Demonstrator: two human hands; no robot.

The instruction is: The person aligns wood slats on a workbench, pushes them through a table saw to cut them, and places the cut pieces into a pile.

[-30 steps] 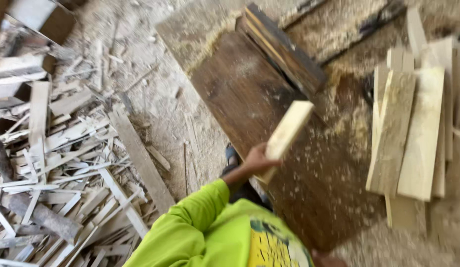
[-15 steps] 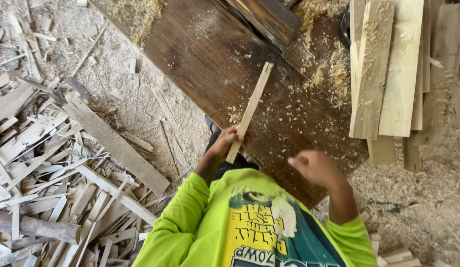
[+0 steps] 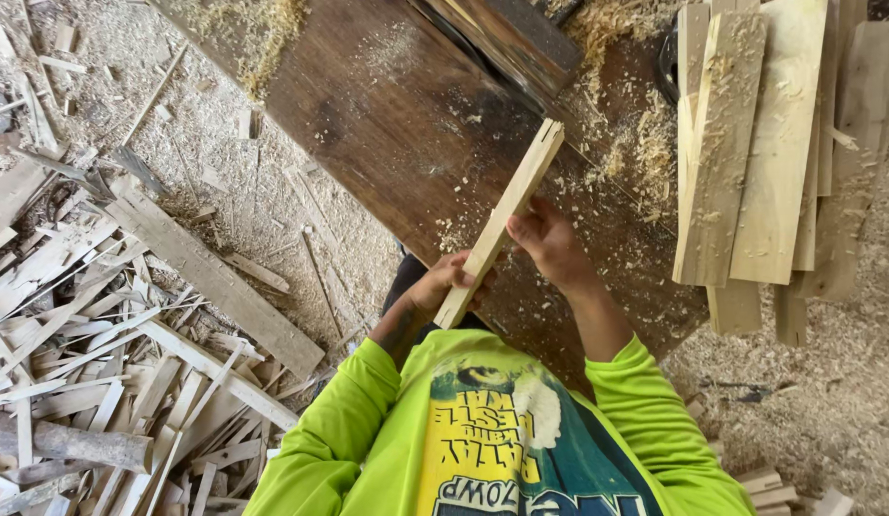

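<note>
A pale wooden slat (image 3: 521, 186) slants from lower left to upper right over a dark brown wooden table (image 3: 387, 115). My left hand (image 3: 442, 285) grips the slat's lower end. My right hand (image 3: 549, 244) holds it at the middle, thumb against its edge. The slat's far end has a notched, rough tip. Both arms wear bright lime-green sleeves.
A stack of pale cut boards (image 3: 769, 153) lies at the table's right. A dark plank (image 3: 521, 38) rests at the table's far side amid sawdust (image 3: 616, 143). A heap of offcut strips (image 3: 91, 363) covers the sawdust floor on the left.
My right hand has come up from beside my body and taken hold of the slat's middle. The slat stays in my left hand, tilted more to the right.
</note>
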